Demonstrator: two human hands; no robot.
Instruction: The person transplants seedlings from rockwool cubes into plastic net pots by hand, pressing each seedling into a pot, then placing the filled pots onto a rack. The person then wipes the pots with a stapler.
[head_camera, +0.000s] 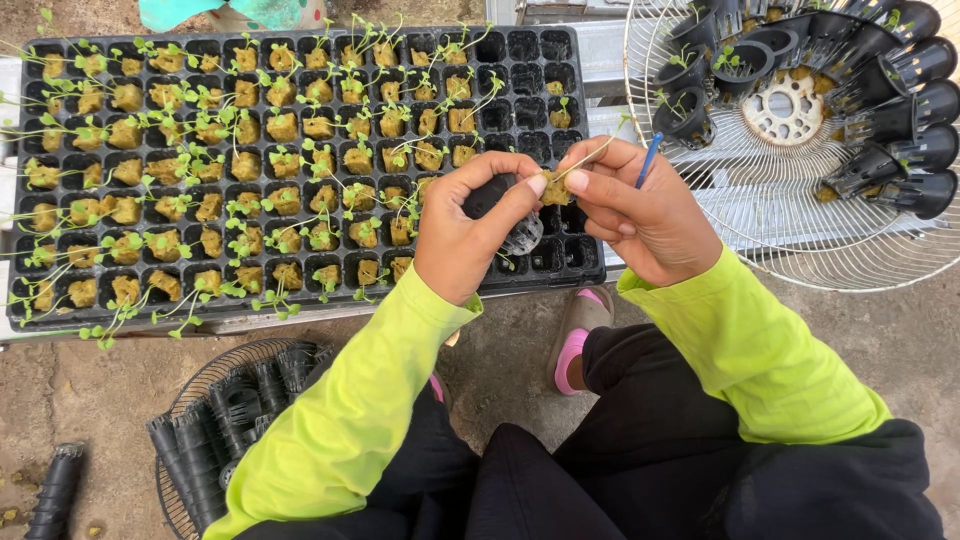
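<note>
A small black slotted net pot (512, 222) is held in the left hand (462, 232), whose grip is closed around its upper body, with the latticed lower end showing below the fingers. A brown sponge plug (556, 188) carrying a thin seedling is pinched at the pot's mouth between the thumb and fingertips of the right hand (640, 212), so that grip is closed on the plug; a blue stick (650, 160) is also tucked between the fingers of that hand. Both things are held just above the near right corner of the black seedling tray (545, 265), over cells already emptied. The plug is judged to be light, soft and probably damp, easily crushed or crumbled, so it is best taken by its sides with a gentle pinch. The pale stem and small leaves are judged fragile and should not be gripped or bent. The pot is judged to be light, stiff plastic, somewhat smooth, and is safely held round its wall or rim. Filled pots are seen standing on a white wire fan guard (700, 215) to the right, and empty pots (215, 425) are stacked on a dark guard near the left knee.
</note>
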